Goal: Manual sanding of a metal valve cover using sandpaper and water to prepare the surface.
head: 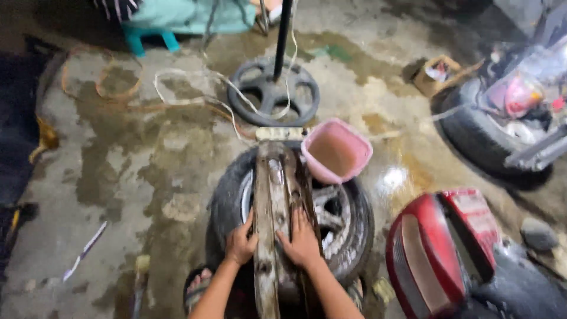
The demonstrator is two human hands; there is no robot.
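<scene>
floor (118,177): wet concrete
plank (267,224): long axis runs away from the person, across the tyre (354,218)
left hand (241,241): flat, fingers spread, on the plank's left edge
right hand (302,241): flat, open, on its right

Pretty dim overall, warm yellowish cast. Light seems to fall from above, middle of frame brightest. Wet concrete floor (147,153) picks up patchy sheen, one hard white glare spot (394,177) right of centre. Left edge and top-left corner drop into near black, zero detail there. Top-right corner murky too. Whole frame soft, motion-smeared, nothing really crisp; both hands on wooden plank (269,224) blurry. Red tail-light housing (434,248) bottom right smeared, slight sheen. Wide-angle stretch toward the edges. Shadows soft, no sharp outlines.
</scene>
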